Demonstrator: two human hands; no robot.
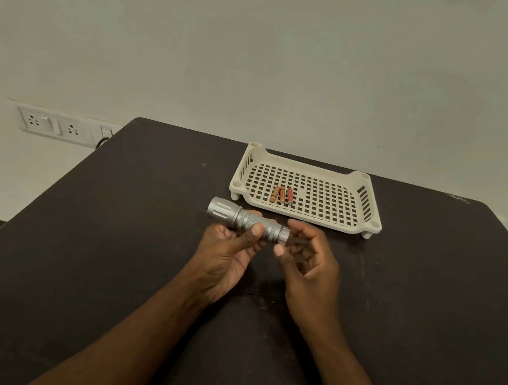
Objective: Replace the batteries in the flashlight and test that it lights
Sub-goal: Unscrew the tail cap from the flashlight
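Plain pale wall fills the upper half of the frame; a switch-and-socket plate (60,126) sits at mid left. Dark counter (102,233) runs from the middle of the frame to the bottom edge.

Flashlight (246,219): silver, knurled body, held level just above the counter at centre frame, wide head toward the left, tail end toward the right. Left hand (228,255) grips the body from below, thumb curled over the top of the barrel. Right hand (309,256) is at the tail end, fingers curled; thumb and fingers appear to close around the tail cap (285,235). Whether the cap is fully seated or partly unscrewed cannot be told; the fingers shade that end.

White perforated tray (365,225) stands on the counter just beyond the flashlight, upper centre-right. Three small batteries (282,195), orange-brown, lie side by side in its left part. Cannot tell if these are the fresh set or the spent one.

Progress, as judged:
- Flashlight is in hand; work is at the tail cap.
- Body looks closed or nearly so. No loose cap or battery holder on the counter.
- No light visible from the head, which is angled away from the camera, so no lit test is shown.
- Two readings fit: opening stage with new cells waiting in the tray, or closing stage with old cells discarded there. The pictures do not settle it.
- Left in either case: finish with the cap, press the switch, confirm it lights.
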